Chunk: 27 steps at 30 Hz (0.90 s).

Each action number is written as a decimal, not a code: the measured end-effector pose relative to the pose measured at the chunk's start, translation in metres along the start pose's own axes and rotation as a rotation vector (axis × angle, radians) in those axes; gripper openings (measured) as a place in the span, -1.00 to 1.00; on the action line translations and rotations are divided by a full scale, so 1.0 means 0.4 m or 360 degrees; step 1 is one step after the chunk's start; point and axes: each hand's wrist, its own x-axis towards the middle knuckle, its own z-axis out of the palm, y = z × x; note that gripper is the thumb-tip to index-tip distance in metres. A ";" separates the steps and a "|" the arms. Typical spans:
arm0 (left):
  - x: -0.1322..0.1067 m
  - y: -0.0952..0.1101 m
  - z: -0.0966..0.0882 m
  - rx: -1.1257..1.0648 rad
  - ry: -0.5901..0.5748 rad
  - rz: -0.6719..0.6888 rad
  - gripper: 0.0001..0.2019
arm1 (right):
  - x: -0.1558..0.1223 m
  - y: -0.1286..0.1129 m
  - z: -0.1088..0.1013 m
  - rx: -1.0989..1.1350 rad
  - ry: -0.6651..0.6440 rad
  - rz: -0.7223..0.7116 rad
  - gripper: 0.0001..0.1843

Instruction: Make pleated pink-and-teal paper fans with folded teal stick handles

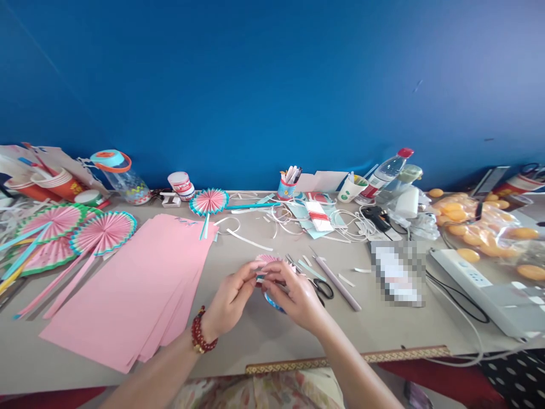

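Observation:
In front of my body, my left hand [232,292] and my right hand [296,289] meet with bent fingers, pinching a small pleated paper piece. Pink pleats [272,258] show just beyond the fingertips, and a bit of teal shows between them; the rest is hidden by my fingers. Below my right fingers, part of a round blue thing [272,301] is visible, its kind unclear. A beaded bracelet [200,332] circles my left wrist. Scissors with black handles [324,288] lie beside my right hand, and a thin pale lilac stick-like tool [340,284] lies right of them.
Pink paper sheets [123,284] lie at left, near finished pleated fans [104,233]. Another fan [209,201], a pen cup [287,187], a paper cup [352,187] and a bottle [385,173] stand or lie along the back. At right is a power strip [472,284].

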 end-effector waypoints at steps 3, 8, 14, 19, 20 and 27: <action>-0.002 -0.007 0.000 0.0016 0.0019 0.0029 -0.65 | 0.002 -0.006 0.006 -0.0053 0.0027 0.0009 -0.77; -0.007 -0.023 -0.002 0.0020 0.0008 0.0050 -0.62 | 0.005 -0.012 0.010 -0.0110 0.0083 -0.0034 -0.75; -0.006 -0.009 0.002 0.0037 -0.0015 0.0007 -0.63 | 0.006 -0.019 0.014 -0.0129 0.0141 -0.0063 -0.74; -0.007 -0.024 0.005 0.0267 0.0026 0.0062 -0.65 | 0.005 -0.015 0.021 -0.0173 0.0137 -0.0028 -0.73; -0.007 -0.029 0.005 0.0331 0.0031 0.0094 -0.65 | 0.005 -0.014 0.023 -0.0179 0.0137 -0.0015 -0.72; -0.009 -0.024 0.004 0.0949 0.0131 0.0402 -0.51 | 0.002 -0.031 0.023 -0.0052 0.0117 0.0118 -0.76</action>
